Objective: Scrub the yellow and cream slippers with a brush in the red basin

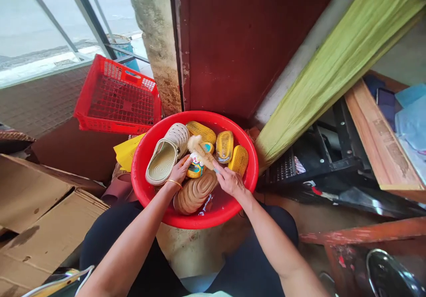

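Between my knees stands a red basin [137, 168] holding several shoes. My left hand [179, 173] is closed on a small yellow clog [196, 171] with blue and white parts. In my right hand [230, 181] is a scrub brush [205, 156] with pale bristles, lying over the small clog. A large cream clog [162, 161] rests at the basin's left, its opening facing up. Below my hands, another large clog [196, 192] shows its brown ridged sole. Yellow textured soles [225, 145] lie along the far and right side of the basin.
A red plastic crate [121, 99] stands behind the basin on the left. Flattened cardboard [49, 230] lies at the near left. A yellow-green curtain [319, 75] hangs at the right, beside a wooden-edged table [382, 137]. A dark red door [242, 39] is straight ahead.
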Motion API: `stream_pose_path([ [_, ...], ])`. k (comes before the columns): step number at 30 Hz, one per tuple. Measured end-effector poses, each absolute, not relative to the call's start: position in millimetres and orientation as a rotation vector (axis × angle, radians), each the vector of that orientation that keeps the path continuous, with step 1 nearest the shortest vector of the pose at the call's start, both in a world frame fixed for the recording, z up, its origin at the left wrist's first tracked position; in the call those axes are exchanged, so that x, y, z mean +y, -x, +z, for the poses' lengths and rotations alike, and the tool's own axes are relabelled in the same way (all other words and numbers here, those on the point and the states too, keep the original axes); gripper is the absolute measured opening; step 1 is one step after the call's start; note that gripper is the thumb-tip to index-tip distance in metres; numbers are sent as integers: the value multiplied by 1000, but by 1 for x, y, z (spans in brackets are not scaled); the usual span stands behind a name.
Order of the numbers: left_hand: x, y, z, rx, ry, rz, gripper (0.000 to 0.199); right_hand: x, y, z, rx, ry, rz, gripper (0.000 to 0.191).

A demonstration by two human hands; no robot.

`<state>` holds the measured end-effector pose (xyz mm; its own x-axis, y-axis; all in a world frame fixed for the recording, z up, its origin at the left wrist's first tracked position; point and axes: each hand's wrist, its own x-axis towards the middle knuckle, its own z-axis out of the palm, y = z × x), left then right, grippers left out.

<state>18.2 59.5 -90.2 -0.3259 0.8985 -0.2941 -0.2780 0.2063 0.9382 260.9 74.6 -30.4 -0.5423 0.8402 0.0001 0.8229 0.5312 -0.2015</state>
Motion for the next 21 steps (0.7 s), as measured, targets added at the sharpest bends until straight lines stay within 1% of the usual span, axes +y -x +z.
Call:
stream_pose_path([
  [2,60,-16,-92,1413,-724,1409,73,79,-263,-25,-2669,1625,239,56],
  [4,59,-15,-90,1489,-862,1386,71,81,-265,-19,-2651,1713,244,56],
  [9,54,-19,-77,1604,-1179,1269,57,61,-250,-12,-2726,1508,376,59],
  [11,53,-24,-73,1560,-1215,1250,63,57,-241,-12,-2747,1505,412,61],
  [14,52,-32,-71,1508,-1102,1271,80,61,-237,-12,-2708,1583,451,62],
  [16,52,-35,-71,1473,-930,1239,82,65,-239,-12,-2677,1595,465,61],
  [19,51,-32,-67,1407,-677,1196,67,61,-243,-12,-2641,1499,488,60],
  [21,50,-25,-62,1381,-582,1238,54,53,-248,-10,-2632,1425,509,57],
])
